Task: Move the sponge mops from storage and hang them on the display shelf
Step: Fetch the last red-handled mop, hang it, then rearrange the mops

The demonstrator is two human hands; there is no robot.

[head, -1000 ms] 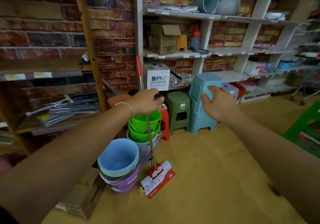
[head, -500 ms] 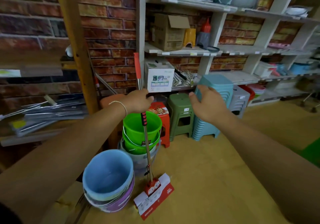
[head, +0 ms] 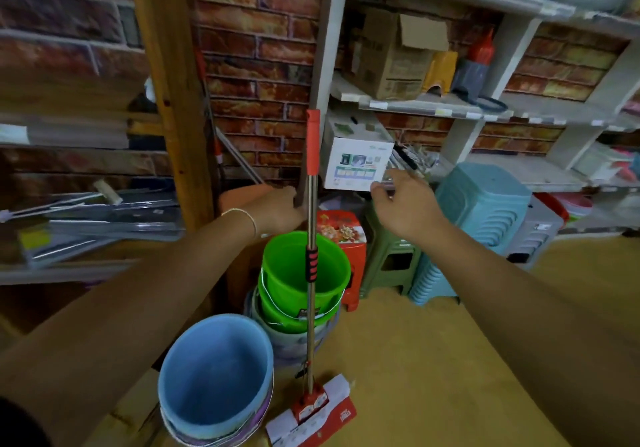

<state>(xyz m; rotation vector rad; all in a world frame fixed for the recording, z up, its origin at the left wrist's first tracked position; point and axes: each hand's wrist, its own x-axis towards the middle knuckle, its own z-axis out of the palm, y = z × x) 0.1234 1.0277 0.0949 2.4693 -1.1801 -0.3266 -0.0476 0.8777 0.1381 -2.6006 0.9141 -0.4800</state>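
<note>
A sponge mop [head: 310,308] stands almost upright on the floor in front of me. It has a steel pole, red top grip, red-and-black middle grip and a red-and-white wrapped head [head: 311,415]. My left hand [head: 277,209] holds the pole just below the red top grip, its fingertips hidden behind the pole. My right hand [head: 405,204] hovers to the right of the pole with relaxed, spread fingers and holds nothing. More mop poles [head: 239,159] lean in the brick corner behind.
Stacked blue buckets [head: 214,377] and green buckets [head: 298,273] crowd the mop's left side. Red [head: 346,235], green [head: 391,259] and teal stools [head: 481,211] stand beneath a white shelf unit [head: 415,105] with a white box [head: 356,162]. A wooden post [head: 173,100] rises on the left.
The mop has gone from leaning left to nearly upright, and the view has closed in on it. My right hand has left the teal stool and moved left toward the pole.
</note>
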